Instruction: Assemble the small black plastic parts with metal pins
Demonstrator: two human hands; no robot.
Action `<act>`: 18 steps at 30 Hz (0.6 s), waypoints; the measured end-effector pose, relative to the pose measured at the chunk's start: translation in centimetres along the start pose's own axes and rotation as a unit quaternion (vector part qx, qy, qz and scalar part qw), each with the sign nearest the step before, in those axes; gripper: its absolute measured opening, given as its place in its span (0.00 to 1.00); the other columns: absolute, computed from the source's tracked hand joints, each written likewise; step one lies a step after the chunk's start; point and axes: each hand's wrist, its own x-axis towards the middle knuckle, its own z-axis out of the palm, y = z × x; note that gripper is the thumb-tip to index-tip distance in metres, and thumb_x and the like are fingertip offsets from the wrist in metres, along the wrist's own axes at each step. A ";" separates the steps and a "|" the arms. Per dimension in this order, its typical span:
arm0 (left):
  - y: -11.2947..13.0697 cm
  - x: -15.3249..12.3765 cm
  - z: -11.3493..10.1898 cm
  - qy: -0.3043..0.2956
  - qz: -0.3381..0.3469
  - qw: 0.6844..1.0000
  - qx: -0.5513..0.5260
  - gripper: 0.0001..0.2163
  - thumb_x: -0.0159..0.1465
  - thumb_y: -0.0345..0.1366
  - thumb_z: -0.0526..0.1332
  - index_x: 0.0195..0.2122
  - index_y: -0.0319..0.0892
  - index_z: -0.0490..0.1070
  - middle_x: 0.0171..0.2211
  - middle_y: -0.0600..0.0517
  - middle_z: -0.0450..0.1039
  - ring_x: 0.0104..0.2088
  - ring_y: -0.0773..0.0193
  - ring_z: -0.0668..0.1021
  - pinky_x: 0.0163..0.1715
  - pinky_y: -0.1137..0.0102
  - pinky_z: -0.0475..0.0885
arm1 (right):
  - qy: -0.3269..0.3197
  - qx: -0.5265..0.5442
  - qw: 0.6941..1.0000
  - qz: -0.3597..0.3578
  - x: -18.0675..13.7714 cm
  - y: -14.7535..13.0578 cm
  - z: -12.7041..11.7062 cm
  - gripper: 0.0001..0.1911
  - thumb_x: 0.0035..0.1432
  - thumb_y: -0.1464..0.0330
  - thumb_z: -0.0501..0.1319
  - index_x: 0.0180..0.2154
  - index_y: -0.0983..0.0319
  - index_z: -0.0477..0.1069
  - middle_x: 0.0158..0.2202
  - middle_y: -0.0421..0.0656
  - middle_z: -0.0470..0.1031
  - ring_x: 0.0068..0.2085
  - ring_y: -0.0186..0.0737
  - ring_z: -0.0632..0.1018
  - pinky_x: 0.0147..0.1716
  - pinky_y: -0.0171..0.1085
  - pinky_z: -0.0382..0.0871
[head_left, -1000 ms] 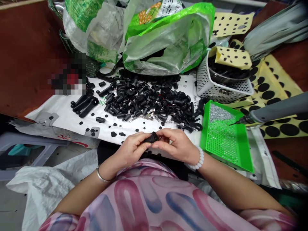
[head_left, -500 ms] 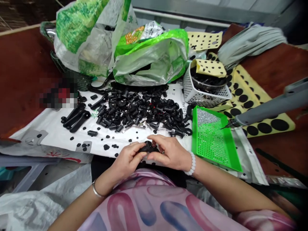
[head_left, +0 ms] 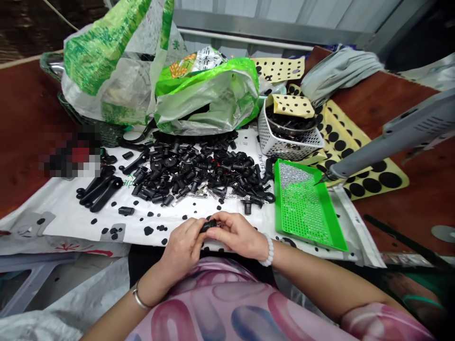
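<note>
My left hand (head_left: 183, 248) and my right hand (head_left: 236, 234) meet at the table's front edge, both pinched round one small black plastic part (head_left: 209, 225). The fingers of each hand are closed on it. Just beyond lies a wide pile of black plastic parts (head_left: 199, 170) spread on a white sheet (head_left: 64, 222). A green tray (head_left: 305, 206) with a grid of tiny holes and small silvery pieces sits to the right of my right hand.
Two green-and-clear plastic bags (head_left: 206, 97) stand behind the pile. A white basket (head_left: 287, 137) of black parts sits at the back right, with yellow sheets of black round pads (head_left: 359, 156) beside it. A grey powered screwdriver (head_left: 384, 142) points at the tray.
The camera has tilted upward, so hands and table sit lower in view. My hands keep working the same black part, turning it slightly between the fingers.
</note>
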 end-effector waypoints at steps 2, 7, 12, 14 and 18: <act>-0.3 -0.1 0.2 0.004 0.005 1.000 0.022 0.10 0.65 0.31 0.49 0.45 0.39 0.64 0.29 0.48 0.70 0.28 0.63 0.73 0.29 0.69 0.71 | -0.009 0.077 0.995 0.069 0.2 0.3 0.3 0.18 0.55 0.55 0.58 0.35 0.65 0.66 0.21 0.34 0.65 0.15 0.25 0.64 0.11 0.26 0.56; -0.5 0.0 0.3 -0.033 -0.019 0.999 -0.003 0.11 0.65 0.32 0.49 0.46 0.39 0.64 0.32 0.47 0.70 0.31 0.62 0.74 0.32 0.68 0.72 | -0.023 0.104 0.989 0.099 0.6 0.4 0.0 0.20 0.56 0.55 0.56 0.40 0.65 0.66 0.21 0.34 0.65 0.13 0.24 0.64 0.11 0.26 0.56; -2.1 3.2 -1.7 0.020 -0.028 0.999 0.008 0.13 0.64 0.34 0.52 0.49 0.40 0.64 0.36 0.47 0.72 0.35 0.63 0.74 0.36 0.69 0.71 | 0.076 0.048 0.996 0.024 0.4 -0.6 -1.3 0.27 0.56 0.57 0.56 0.53 0.66 0.61 0.24 0.38 0.70 0.16 0.25 0.65 0.14 0.27 0.58; -3.9 5.6 -3.0 0.087 -0.059 0.993 0.059 0.14 0.63 0.35 0.53 0.49 0.40 0.65 0.38 0.46 0.71 0.37 0.61 0.74 0.39 0.67 0.70 | 0.123 0.044 0.991 0.009 0.3 -0.9 -2.3 0.27 0.57 0.57 0.56 0.53 0.68 0.62 0.25 0.39 0.71 0.17 0.25 0.65 0.15 0.28 0.60; -7.2 9.3 -4.9 0.143 -0.099 0.973 0.149 0.21 0.60 0.37 0.56 0.55 0.37 0.61 0.48 0.40 0.66 0.49 0.53 0.70 0.49 0.60 0.66 | 0.195 -0.005 0.980 -0.030 -0.3 -0.6 -4.8 0.25 0.56 0.59 0.57 0.50 0.68 0.65 0.27 0.40 0.70 0.19 0.26 0.66 0.18 0.29 0.63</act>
